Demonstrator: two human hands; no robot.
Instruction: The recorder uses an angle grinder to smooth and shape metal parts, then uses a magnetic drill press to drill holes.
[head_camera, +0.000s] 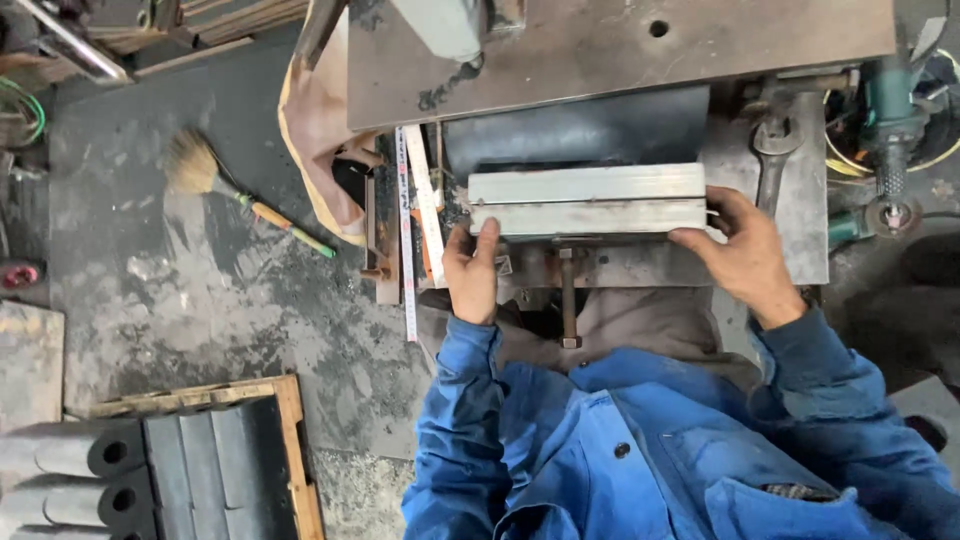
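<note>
**Two hands on the ends of a metal bar at the vise**

The left hand (472, 268) has its fingers together and flat against the left end of the bar (588, 200), thumb up along the end face. The right hand (745, 255) cups the right end, fingers curled over the far corner and pressing on it. Neither hand wraps the bar; each bears on an end.

The bar lies just ahead of both hands, its long axis running left to right between them, across the person's body. It looks like two pale, brushed-steel rectangular lengths laid side by side, edges square and faces dull silver. Both hands are equally close, one at each end.

The bar rests on a rusty vise (570, 265), whose screw handle (568, 300) points back toward the person. Beyond stands a dark steel block (580, 130) under a heavy, stained plate (600, 50). A folding rule (407, 240) hangs at the left, a spanner (772, 150) lies at the right. A brush (215, 180) sits on the gritty concrete floor (200, 300).
</note>
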